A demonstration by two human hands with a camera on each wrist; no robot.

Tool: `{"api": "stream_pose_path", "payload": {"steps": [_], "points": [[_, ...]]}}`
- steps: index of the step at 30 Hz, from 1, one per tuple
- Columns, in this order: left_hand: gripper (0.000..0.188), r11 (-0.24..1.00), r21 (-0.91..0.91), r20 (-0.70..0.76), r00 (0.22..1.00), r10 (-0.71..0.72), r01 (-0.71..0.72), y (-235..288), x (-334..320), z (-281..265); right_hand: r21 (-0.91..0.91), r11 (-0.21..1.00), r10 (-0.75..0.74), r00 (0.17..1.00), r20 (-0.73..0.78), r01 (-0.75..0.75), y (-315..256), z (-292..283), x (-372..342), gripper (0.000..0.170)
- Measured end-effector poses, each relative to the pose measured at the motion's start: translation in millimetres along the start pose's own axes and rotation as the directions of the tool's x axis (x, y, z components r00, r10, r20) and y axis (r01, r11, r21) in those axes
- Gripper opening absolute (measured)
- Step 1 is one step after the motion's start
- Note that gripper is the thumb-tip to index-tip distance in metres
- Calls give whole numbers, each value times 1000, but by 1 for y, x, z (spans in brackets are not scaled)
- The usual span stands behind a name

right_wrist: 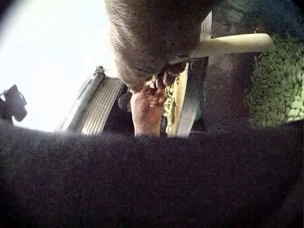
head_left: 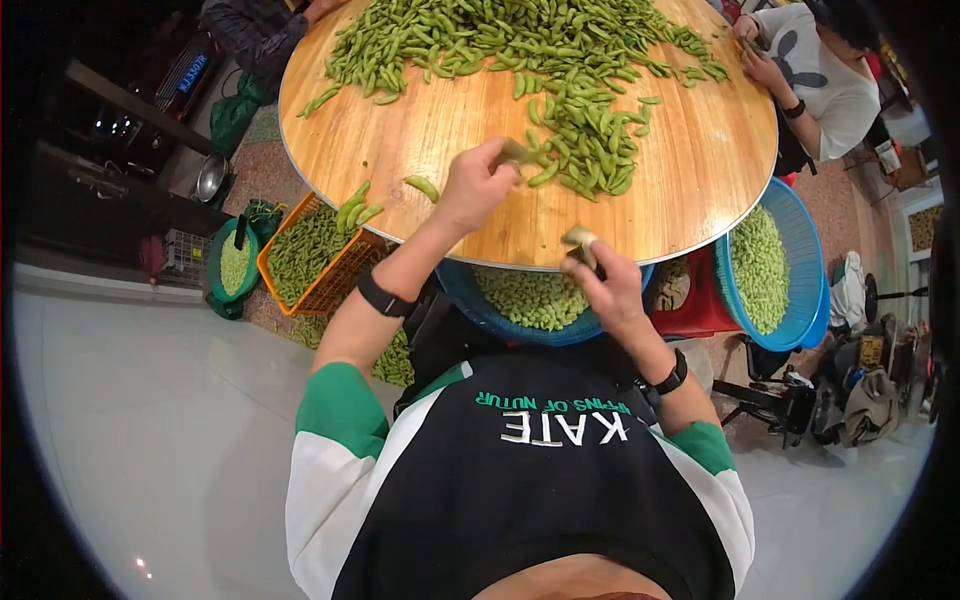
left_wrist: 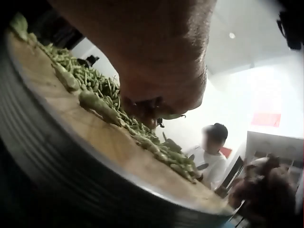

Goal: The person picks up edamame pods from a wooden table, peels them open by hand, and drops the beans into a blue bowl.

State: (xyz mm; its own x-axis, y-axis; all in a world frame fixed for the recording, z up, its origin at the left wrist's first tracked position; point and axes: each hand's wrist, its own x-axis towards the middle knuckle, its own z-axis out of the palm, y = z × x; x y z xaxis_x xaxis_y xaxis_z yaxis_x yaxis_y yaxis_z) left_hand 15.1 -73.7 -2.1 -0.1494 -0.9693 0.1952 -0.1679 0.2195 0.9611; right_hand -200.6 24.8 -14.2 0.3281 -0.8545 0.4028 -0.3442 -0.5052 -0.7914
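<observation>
My left hand [head_left: 478, 188] is over the round wooden table, its fingers curled beside a trail of green soybean pods [head_left: 595, 150]. In the left wrist view, a green pod [left_wrist: 172, 116] with a thin tip sticks out from the curled fingers. My right hand [head_left: 612, 290] is at the table's near edge, above a blue basin of shelled beans [head_left: 535, 300]. Thumb and fingers close on a pale piece [head_left: 578, 237]. The right wrist view shows it as a smooth, round-ended pale piece [right_wrist: 237, 43]; its kind I cannot tell. Loose pods [head_left: 358, 212] lie by my left forearm.
A large pod heap [head_left: 500, 35] covers the table's far side. An orange crate [head_left: 290, 290] of pods and a green basin [head_left: 222, 262] stand at left. Another blue basin [head_left: 800, 250] of beans is at right. Two other people sit across the table, one at the right [head_left: 835, 90].
</observation>
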Motion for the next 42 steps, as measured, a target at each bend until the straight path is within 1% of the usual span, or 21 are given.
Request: {"api": "stream_pose_path", "payload": {"steps": [1,2,3,4,6,8,10,13,16,23,26,29,31,32,34,35,37,38,40,41,42], "points": [[14,1000,-2,4,1000,-2,2,6,-8,3,249,933,256,965,49,-260,-11,-6,9,27],[13,966,-198,75,985,-157,169,15,-18,7,462,740,475,866,156,-489,-16,-10,15,28],[13,866,-371,174,941,-291,337,21,-26,11,593,657,442,875,196,-465,-12,-6,15,34],[13,863,-373,180,939,-292,340,22,-33,16,592,656,448,873,194,-468,-12,-5,16,34],[13,787,-489,253,925,-284,375,25,-44,25,773,473,419,879,225,-423,-15,-3,18,39],[11,770,-509,246,922,-299,385,26,-51,29,777,463,396,884,247,-425,-15,-3,16,38],[11,779,-518,272,931,-241,353,25,-55,30,830,354,398,872,283,-431,-15,-2,15,21],[11,772,-516,296,923,-246,371,27,-59,32,869,245,388,865,319,-430,-14,-2,11,34],[11,747,-544,308,919,-246,382,26,-63,33,857,290,378,874,306,-426,-16,-1,9,30],[15,750,-559,284,931,-228,354,30,-67,37,861,258,367,869,332,-438,-17,-4,7,18],[15,746,-581,286,940,-188,326,23,-67,38,843,330,384,876,291,-425,-19,-1,8,18],[17,654,-660,289,928,-234,370,19,-68,41,828,379,423,873,242,-413,-21,2,8,24],[19,484,-755,369,897,-244,443,16,-67,42,898,160,413,854,316,-410,-23,-2,11,18],[19,484,-756,368,897,-244,441,17,-67,41,898,161,412,854,317,-410,-22,-3,10,18],[24,321,-780,465,841,-277,537,20,-67,41,917,-8,346,860,376,-398,-18,-5,8,16],[24,321,-780,465,841,-276,537,17,-66,41,917,-6,347,860,375,-398,-15,-6,7,16],[26,138,-764,603,773,-194,631,13,-62,38,908,-136,270,867,419,-397,-8,-6,6,13],[26,137,-764,603,773,-195,630,13,-63,36,907,-137,271,866,421,-398,-5,-6,4,13],[23,579,-609,466,835,-293,543,22,-60,35,900,-193,366,822,437,-392,0,-5,2,12],[23,578,-609,466,834,-293,543,21,-62,37,900,-194,367,821,436,-391,-1,-6,2,12],[22,902,-402,254,965,-56,159,20,-65,42,889,-202,379,804,457,-410,-3,-6,1,12]]}}
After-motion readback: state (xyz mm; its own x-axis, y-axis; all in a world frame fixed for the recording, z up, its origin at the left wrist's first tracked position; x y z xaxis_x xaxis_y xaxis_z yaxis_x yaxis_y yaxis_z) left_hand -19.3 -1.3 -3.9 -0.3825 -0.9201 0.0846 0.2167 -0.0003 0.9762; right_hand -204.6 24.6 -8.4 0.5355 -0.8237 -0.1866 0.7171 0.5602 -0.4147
